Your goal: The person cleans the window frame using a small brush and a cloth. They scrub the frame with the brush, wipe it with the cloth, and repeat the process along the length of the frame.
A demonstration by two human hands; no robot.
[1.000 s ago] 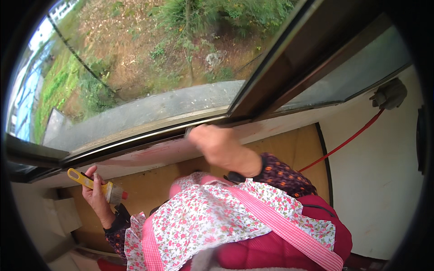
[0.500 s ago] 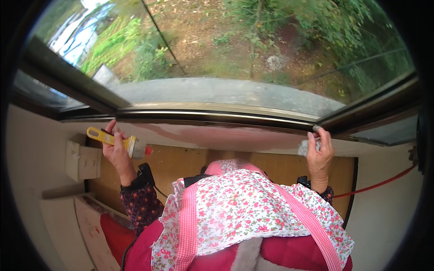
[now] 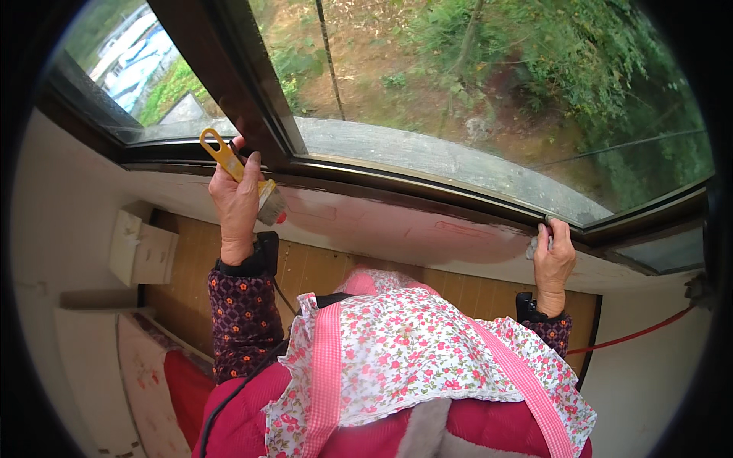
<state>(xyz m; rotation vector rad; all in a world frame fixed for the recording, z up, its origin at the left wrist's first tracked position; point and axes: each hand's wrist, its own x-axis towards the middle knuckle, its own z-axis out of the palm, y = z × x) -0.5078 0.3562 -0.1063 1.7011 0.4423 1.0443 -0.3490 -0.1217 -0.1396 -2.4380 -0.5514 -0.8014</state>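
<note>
My left hand (image 3: 235, 202) is closed around a paintbrush with a yellow handle (image 3: 215, 149). The looped end points up, and the grey bristles (image 3: 272, 206) point down to the right. Fingertips of this hand reach the dark upright (image 3: 248, 107) of a sliding window sash. At the right, my right hand (image 3: 555, 259) pinches a crumpled whitish wad (image 3: 531, 247), mostly hidden by the fingers; its material is unclear. That hand's fingertips touch the dark lower window track (image 3: 458, 192) near its right end.
Below the window, the pale wall (image 3: 336, 210) bears a reddish wet-looking patch. White drawers (image 3: 149, 252) stand at the left, beside a panel with red fabric (image 3: 187, 393). A red cord (image 3: 630, 333) runs along the right wall. Behind the glass lie a concrete ledge (image 3: 427, 156) and trees.
The dark sash upright now stands further right in view, and my left hand with the paintbrush has moved up and right onto it. The view has tilted. My right hand remains at the track.
</note>
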